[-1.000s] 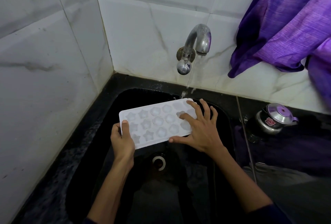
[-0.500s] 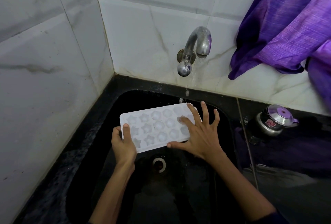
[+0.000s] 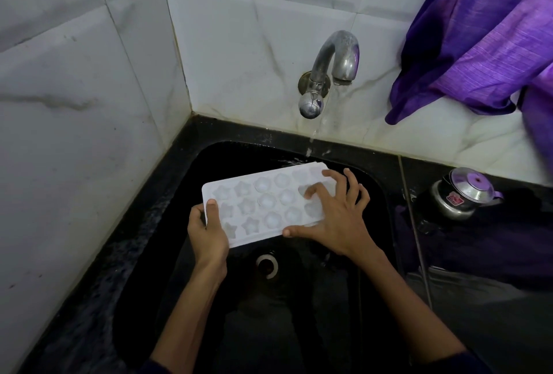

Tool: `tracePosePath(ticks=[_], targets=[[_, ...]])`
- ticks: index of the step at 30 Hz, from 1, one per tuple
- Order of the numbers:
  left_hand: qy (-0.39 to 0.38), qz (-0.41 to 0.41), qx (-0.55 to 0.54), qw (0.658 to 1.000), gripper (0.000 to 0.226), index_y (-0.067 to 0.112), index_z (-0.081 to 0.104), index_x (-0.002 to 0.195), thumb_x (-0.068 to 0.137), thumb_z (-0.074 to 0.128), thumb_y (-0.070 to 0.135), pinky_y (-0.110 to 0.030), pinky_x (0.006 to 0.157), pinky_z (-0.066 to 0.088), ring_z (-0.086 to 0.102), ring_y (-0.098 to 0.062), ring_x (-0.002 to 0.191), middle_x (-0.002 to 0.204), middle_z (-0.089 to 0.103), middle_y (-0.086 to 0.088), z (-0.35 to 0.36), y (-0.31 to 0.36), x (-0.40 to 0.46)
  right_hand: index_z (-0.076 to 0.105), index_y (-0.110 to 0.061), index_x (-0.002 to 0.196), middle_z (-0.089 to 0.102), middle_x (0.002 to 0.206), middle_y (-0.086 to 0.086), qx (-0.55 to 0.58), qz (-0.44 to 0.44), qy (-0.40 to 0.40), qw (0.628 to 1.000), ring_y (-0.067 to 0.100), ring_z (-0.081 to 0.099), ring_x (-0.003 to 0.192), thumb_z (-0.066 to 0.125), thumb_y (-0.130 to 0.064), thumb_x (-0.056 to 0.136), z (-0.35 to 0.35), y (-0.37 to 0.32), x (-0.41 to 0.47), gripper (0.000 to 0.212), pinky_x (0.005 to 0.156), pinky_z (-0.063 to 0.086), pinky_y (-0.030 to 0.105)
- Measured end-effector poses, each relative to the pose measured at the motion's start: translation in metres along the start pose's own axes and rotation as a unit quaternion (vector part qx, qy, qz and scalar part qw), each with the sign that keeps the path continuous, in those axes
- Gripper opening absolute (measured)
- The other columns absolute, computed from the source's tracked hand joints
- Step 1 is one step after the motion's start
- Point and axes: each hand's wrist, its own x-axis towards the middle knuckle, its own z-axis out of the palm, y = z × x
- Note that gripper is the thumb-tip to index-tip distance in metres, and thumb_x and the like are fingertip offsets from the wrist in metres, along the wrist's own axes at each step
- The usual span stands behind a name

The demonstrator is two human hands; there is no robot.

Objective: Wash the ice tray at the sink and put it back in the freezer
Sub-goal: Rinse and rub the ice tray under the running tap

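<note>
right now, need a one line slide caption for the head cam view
Left hand holds the white ice tray over the black sink while the right hand rubs it under the running tap.

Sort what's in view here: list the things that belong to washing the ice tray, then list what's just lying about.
Part of the job:
ice tray, gripped at its near-left end by the left hand
right hand, fingers spread on the tray
tap, water running
black sink

Just lying about:
purple cloth hanging on the wall
steel pot with lid on the counter
</note>
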Motion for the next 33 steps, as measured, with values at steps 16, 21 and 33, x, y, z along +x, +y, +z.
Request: tracePosePath(ticks=[16, 21, 33], targets=[[0.028, 0.009, 0.020, 0.999, 0.022, 0.013, 0.048, 0.093, 0.099, 0.043, 0.034, -0.015, 0.049, 0.042, 0.055, -0.004, 0.067, 0.079, 0.057, 0.008, 0.023, 0.008, 0.012, 0.060, -0.036, 0.109, 0.023, 0.153, 0.002, -0.075, 0.008, 0.033, 0.997, 0.031, -0.001, 0.140, 0.022, -0.077, 0.078, 0.007, 0.009, 0.006, 0.064, 0.109, -0.001, 0.050], [0.016, 0.006, 0.013, 1.000, 0.021, 0.015, 0.049, 0.093, 0.100, 0.042, 0.033, -0.015, 0.048, 0.044, 0.057, -0.005, 0.067, 0.079, 0.058, 0.007, 0.023, 0.010, 0.018, 0.052, -0.043, 0.121, 0.011, 0.158, 0.000, -0.085, -0.008, 0.007, 0.996, 0.031, -0.007, 0.141, 0.021, -0.075, 0.081, 0.004, 0.010, 0.010, 0.060, 0.109, -0.002, 0.049], [0.004, -0.002, 0.001, 1.000, 0.025, 0.023, 0.047, 0.077, 0.099, 0.042, 0.033, -0.025, 0.056, 0.046, 0.058, -0.010, 0.070, 0.081, 0.059, 0.005, 0.019, 0.003, 0.010, 0.062, -0.033, 0.117, 0.024, 0.156, 0.006, -0.190, 0.008, 0.043, 0.981, 0.041, 0.006, 0.142, 0.054, -0.059, 0.083, 0.002, -0.003, 0.000, 0.044, 0.106, 0.002, 0.057]])
